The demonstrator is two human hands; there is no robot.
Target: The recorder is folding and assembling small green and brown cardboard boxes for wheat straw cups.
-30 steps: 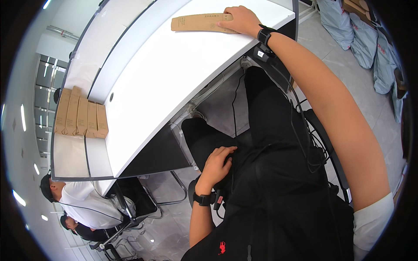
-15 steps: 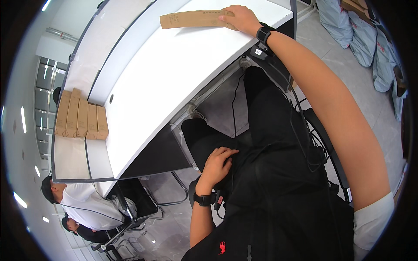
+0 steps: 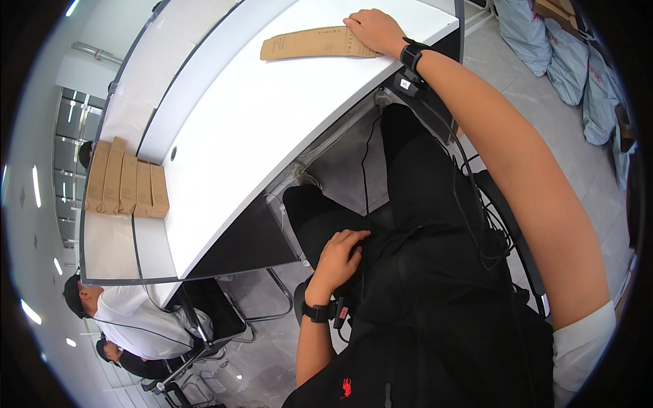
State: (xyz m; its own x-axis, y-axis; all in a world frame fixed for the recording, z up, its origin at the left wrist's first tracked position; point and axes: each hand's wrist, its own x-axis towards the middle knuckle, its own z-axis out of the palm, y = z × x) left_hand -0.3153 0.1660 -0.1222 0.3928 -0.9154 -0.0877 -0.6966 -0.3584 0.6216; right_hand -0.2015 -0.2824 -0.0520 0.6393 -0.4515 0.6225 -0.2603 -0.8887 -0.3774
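A flat brown kraft-paper packet point(image 3: 316, 43) with dark print lies low on the white desk point(image 3: 272, 115), near its far edge. My right hand point(image 3: 375, 32) is closed at the packet's upper right edge, fingers bent and partly hidden. My left hand point(image 3: 338, 262) rests on my black trousers at the thigh, holding nothing, its fingers stretched and slightly apart. A dark band with a small device sits on each wrist.
Several brown packets point(image 3: 126, 182) stand in a row on the partition ledge at the desk's left end. Cables point(image 3: 486, 234) hang beside my chair. Grey-blue sacks point(image 3: 570, 71) lie on the floor at right. A seated person point(image 3: 139, 321) is at lower left.
The packet has tipped down from its raised, edge-on pose onto the desk, shifting slightly right and nearer. My right hand has shifted along its upper edge. My left hand stays put.
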